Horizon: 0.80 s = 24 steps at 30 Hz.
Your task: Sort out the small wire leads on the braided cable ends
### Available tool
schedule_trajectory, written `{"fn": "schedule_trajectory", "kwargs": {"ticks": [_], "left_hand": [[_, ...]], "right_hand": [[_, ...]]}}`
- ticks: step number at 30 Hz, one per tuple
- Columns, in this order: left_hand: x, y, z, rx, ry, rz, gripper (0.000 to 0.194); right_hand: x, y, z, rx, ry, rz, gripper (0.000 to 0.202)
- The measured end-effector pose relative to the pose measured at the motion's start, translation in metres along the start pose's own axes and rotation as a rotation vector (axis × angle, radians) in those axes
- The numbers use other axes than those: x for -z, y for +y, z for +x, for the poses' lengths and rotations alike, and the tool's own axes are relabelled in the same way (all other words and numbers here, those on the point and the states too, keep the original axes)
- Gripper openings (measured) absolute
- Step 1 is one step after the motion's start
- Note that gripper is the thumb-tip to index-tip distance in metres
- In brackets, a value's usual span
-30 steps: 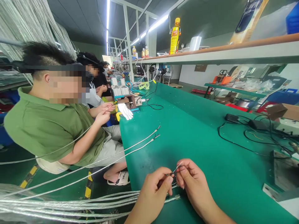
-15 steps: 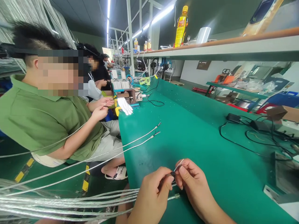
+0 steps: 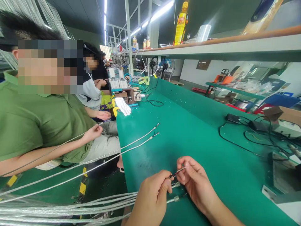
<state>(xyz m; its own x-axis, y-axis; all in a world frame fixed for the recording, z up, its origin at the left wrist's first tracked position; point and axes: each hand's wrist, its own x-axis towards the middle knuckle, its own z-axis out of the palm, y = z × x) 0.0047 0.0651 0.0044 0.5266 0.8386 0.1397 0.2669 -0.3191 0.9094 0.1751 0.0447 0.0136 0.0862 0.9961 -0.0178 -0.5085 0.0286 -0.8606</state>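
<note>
My left hand (image 3: 154, 196) is closed, pinching the stripped end of a braided cable at the near edge of the green mat. Thin dark and reddish wires (image 3: 176, 173) stick out of its fingertips to the right. Closed on the tips of these wires is my right hand (image 3: 197, 185), thumb against forefinger. Below the hands, another cable end (image 3: 176, 199) with frayed silver braid pokes out past the left hand. A bundle of silvery braided cables (image 3: 94, 204) runs in from the left to under my left hand. Two separate cables (image 3: 141, 143) lie further off, their split wire ends on the mat.
A co-worker in a green shirt (image 3: 58, 122) sits at left, holding a cable. A white glove (image 3: 123, 106) lies by a bench machine (image 3: 127, 92). Black cords and adapters (image 3: 235, 118) lie at right. Overhead runs a shelf (image 3: 223, 50) with a yellow bottle (image 3: 180, 25).
My right hand has shifted slightly, and the wires between my hands now point lower and to the right. The co-worker's hands have moved apart and the co-worker has leaned nearer.
</note>
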Motion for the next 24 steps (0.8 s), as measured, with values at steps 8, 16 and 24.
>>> {"fn": "schedule_trajectory", "kwargs": {"ticks": [8, 16, 24], "left_hand": [[0.0003, 0.0004, 0.0013, 0.005, -0.013, 0.007, 0.040], [-0.0016, -0.0020, 0.0007, 0.004, -0.027, -0.005, 0.040], [0.0003, 0.0045, 0.0000, 0.035, -0.042, 0.015, 0.040]], "right_hand": [[0.0016, 0.0072, -0.0005, 0.123, -0.114, -0.127, 0.006], [-0.0009, 0.0066, -0.0026, 0.117, -0.131, -0.138, 0.009], [0.0009, 0.0083, -0.0007, 0.096, -0.120, -0.090, 0.012]]}}
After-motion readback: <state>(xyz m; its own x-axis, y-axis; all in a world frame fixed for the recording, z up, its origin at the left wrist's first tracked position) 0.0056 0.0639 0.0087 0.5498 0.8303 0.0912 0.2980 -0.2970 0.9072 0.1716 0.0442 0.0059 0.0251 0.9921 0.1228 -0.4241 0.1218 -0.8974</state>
